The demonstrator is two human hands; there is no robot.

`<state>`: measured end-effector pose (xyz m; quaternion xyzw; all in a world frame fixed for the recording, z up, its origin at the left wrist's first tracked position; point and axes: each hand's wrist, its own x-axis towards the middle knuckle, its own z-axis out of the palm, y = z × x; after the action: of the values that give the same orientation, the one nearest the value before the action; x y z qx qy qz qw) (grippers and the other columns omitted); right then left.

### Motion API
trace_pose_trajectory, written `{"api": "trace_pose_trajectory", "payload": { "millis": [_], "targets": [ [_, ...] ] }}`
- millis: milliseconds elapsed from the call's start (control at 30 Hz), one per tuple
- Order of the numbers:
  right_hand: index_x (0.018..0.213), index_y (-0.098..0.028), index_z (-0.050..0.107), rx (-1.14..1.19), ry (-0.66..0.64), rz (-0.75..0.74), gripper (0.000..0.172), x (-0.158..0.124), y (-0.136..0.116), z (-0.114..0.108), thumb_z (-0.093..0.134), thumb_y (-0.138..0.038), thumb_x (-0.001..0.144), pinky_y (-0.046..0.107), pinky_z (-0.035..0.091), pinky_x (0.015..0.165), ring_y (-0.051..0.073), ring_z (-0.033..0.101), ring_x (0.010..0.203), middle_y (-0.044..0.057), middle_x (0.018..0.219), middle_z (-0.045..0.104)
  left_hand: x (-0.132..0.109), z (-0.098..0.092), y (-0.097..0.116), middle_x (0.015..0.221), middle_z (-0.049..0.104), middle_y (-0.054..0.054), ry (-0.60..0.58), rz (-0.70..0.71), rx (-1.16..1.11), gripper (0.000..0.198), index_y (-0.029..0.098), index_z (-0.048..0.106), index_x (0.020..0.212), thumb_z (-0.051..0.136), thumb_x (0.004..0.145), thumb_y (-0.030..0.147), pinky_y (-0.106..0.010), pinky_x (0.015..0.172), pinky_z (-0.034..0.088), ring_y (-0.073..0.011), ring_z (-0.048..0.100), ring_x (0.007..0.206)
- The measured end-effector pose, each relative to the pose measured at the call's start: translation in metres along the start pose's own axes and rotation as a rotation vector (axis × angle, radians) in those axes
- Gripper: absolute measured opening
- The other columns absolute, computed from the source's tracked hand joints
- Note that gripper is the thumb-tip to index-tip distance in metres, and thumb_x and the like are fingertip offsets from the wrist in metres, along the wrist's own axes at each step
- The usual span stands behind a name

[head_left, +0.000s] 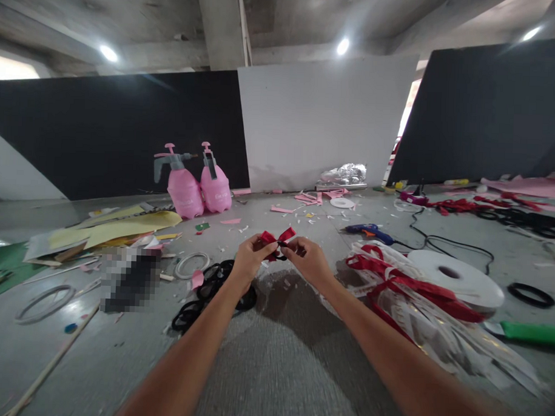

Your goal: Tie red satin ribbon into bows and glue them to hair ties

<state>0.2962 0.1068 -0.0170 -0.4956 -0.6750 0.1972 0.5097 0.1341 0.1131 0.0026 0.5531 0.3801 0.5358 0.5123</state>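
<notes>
Forearms (193, 344) lead to mid-frame. Left hand (250, 255) and right hand (310, 257) pinch a red bow (286, 234); keep both sides even.

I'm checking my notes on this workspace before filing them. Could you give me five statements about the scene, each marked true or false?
1. The left hand and right hand hold a red bow between them. True.
2. The glue gun lies left of both hands. False: it lies to their right.
3. Two pink spray bottles stand side by side. True.
4. The large white spool stands on its edge. False: it lies flat.
5. Foil lies by the white panel. True.
</notes>
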Motion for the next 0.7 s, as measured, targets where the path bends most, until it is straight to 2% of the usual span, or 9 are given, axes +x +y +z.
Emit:
{"api": "trace_pose_trajectory", "payload": {
  "millis": [133, 367, 567, 700],
  "targets": [
    [0.088, -0.016, 0.063, 0.081, 0.02, -0.032, 0.031, 0.0014, -0.0017, -0.001, 0.063, -0.042, 0.071, 0.026, 0.041, 0.065, 0.015, 0.055, 0.072, 0.006, 0.087, 0.063, 0.0012, -0.0002, -0.0033, 0.07, 0.064, -0.002, 0.006, 0.005, 0.024, 0.032, 0.014, 0.064, 0.085, 0.073, 0.063, 0.036, -0.026, 0.062, 0.05, -0.0132, 0.06, 0.064],
    [0.076, -0.014, 0.064, 0.389, -0.082, 0.078, 0.026, 0.0036, -0.0038, 0.0005, 0.062, -0.039, 0.071, 0.025, 0.041, 0.061, 0.014, 0.055, 0.063, 0.003, 0.069, 0.064, 0.0021, -0.0021, -0.0068, 0.068, 0.062, -0.002, -0.045, 0.043, 0.101, 0.029, 0.013, 0.066, 0.082, 0.071, 0.065, 0.036, -0.024, 0.059, 0.048, -0.0125, 0.057, 0.062],
    [0.074, -0.014, 0.064, 0.373, -0.098, 0.098, 0.025, 0.0046, -0.0003, 0.0015, 0.062, -0.039, 0.07, 0.023, 0.039, 0.057, 0.012, 0.052, 0.059, 0.001, 0.064, 0.061, 0.0029, -0.0035, -0.0074, 0.069, 0.063, -0.002, -0.043, 0.047, 0.141, 0.03, 0.014, 0.066, 0.084, 0.071, 0.064, 0.036, -0.024, 0.059, 0.047, -0.0126, 0.057, 0.062],
    [0.067, -0.014, 0.064, 0.34, -0.114, 0.107, 0.028, 0.0054, 0.0021, 0.0009, 0.061, -0.042, 0.07, 0.023, 0.037, 0.055, 0.012, 0.05, 0.057, 0.001, 0.059, 0.059, 0.0022, -0.0023, -0.0073, 0.078, 0.066, -0.004, -0.037, 0.065, 0.124, 0.042, 0.015, 0.062, 0.098, 0.073, 0.063, 0.033, -0.024, 0.06, 0.047, -0.0138, 0.06, 0.068]
  ]
}}
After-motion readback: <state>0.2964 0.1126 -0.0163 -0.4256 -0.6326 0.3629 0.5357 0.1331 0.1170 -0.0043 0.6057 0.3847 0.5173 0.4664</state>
